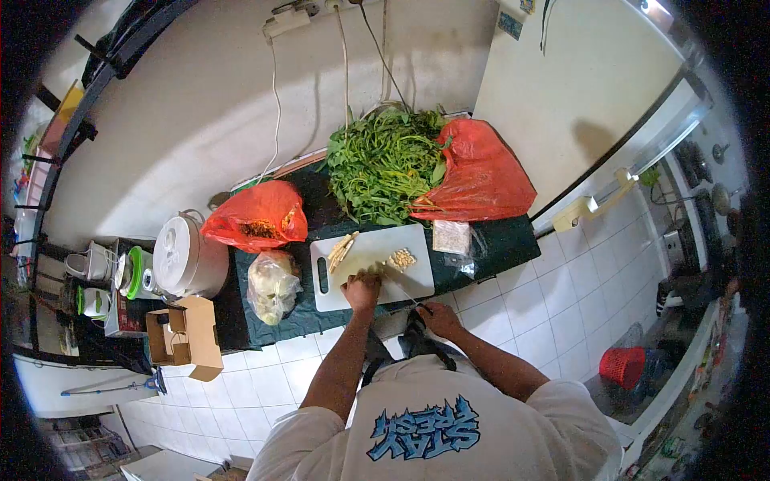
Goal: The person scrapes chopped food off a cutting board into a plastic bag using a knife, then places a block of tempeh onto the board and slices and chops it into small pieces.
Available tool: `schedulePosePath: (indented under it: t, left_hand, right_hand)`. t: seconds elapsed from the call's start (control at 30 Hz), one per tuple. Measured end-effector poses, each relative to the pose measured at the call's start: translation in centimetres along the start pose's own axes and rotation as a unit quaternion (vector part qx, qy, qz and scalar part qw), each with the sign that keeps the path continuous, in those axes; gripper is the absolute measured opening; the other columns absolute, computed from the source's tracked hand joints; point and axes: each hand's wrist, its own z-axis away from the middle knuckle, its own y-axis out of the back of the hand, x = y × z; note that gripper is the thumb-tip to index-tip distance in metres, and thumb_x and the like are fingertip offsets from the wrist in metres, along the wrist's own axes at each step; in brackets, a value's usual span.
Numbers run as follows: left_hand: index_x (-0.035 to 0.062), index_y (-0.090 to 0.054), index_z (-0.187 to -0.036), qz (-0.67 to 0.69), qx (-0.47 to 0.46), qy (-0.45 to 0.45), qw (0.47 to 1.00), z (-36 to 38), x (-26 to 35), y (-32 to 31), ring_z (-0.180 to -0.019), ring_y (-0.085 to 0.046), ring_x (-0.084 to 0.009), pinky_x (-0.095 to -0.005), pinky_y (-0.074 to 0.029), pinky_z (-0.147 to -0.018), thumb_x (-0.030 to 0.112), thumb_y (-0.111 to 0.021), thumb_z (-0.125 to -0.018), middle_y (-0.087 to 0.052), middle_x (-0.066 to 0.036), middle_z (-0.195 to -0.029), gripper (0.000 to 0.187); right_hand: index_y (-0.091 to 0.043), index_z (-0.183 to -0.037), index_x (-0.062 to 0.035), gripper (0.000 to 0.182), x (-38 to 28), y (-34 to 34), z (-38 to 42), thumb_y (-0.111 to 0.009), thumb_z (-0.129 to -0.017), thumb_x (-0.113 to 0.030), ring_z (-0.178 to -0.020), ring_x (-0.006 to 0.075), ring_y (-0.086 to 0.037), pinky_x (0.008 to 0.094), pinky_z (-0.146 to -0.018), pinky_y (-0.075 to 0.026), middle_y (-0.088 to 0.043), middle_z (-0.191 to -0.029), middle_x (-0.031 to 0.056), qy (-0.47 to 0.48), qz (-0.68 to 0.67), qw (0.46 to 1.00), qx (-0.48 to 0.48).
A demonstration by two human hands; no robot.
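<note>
Left fingers (370,279): curled down on the white board (413,282); cannot tell what they pin.
Right fingers (427,310): wrapped round a knife (400,287).
Pale sticks (342,252): just beyond the left fingers.
Chopped bits (401,259): ahead, between both hands.
Cutting: seemingly underway; next stroke calls for tucked left fingertips.
Count: one knife, one board, two piles; pieces too small.

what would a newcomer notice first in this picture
Probably the big heap of leafy greens at the back of the table, with a bright red bag to its right. Nearer, the white cutting board stands out, with the left hand at it and the right hand by its near right corner, holding a knife.
</note>
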Motion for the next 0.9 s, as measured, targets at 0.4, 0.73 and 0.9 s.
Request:
schedulePosePath:
  t: [0.4,0.73,0.9]
  left_hand:
    - [0.0210,-0.073,-0.087,-0.008,0.002,-0.006,1.000,0.6,-0.9,0.6,-0.092,-0.059,-0.0235,-0.0472,-0.037,-0.081,0.036,-0.067,-0.077,-0.067,0.002,-0.091,0.019]
    - [0.0202,-0.072,-0.081,-0.010,-0.010,-0.002,1.000,0.8,-1.4,0.7,-0.093,-0.058,-0.0223,-0.0463,-0.035,-0.083,0.036,-0.065,-0.078,-0.068,0.002,-0.087,0.018]
    - [0.0204,-0.072,-0.081,-0.016,0.011,-0.004,1.000,1.2,-1.5,0.7,-0.092,-0.059,-0.0225,-0.0466,-0.035,-0.083,0.037,-0.065,-0.077,-0.068,0.002,-0.088,0.019]
  right_hand:
    - [-0.064,-0.086,-0.0017,0.050,-1.4,0.8,0.9,-0.048,-0.094,-0.048,-0.084,0.0422,-0.061,0.0475,-0.073,-0.046,-0.063,-0.083,0.0236,-0.033,0.038,0.998,-0.042]
    - [-0.065,-0.085,-0.0014,0.052,-0.8,0.4,1.2,-0.047,-0.094,-0.049,-0.080,0.0432,-0.061,0.0508,-0.074,-0.047,-0.063,-0.080,0.0229,-0.011,-0.006,0.998,-0.062]
    - [-0.065,-0.086,-0.0011,0.050,-0.5,0.1,0.8,-0.047,-0.095,-0.047,-0.085,0.0422,-0.062,0.0493,-0.078,-0.047,-0.064,-0.084,0.0238,-0.025,0.038,0.997,-0.064]
